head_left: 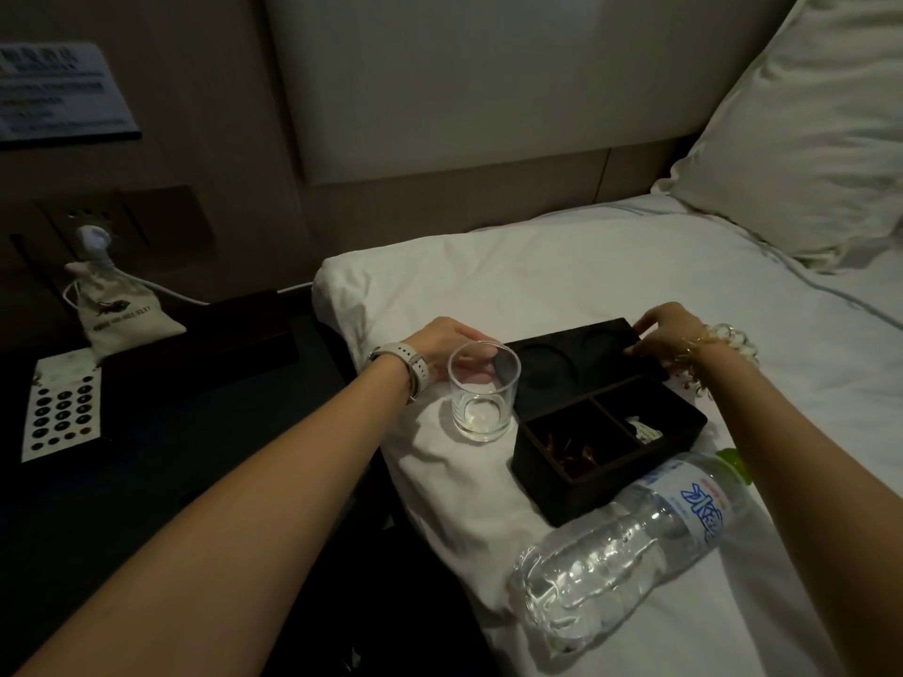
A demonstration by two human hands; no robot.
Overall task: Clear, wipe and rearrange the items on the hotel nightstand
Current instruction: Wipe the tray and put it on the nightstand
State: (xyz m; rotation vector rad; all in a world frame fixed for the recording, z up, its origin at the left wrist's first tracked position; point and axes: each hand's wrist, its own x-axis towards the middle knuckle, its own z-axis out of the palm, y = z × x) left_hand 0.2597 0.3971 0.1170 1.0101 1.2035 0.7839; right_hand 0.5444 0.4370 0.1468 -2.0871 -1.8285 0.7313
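Nearest, a water bottle (630, 539) lies on its side on the bed (611, 266), touching the dark tray (606, 422), with an empty glass (481, 398) upright just left. Both hands grip the tray's far end: right hand (669, 334) pinching the corner, left hand (447, 342) partly hidden behind the glass. I'd lift it level and slowly, clear of the glass, since the nightstand (195, 408) still holds a pouch (122, 310) and card (61, 412).
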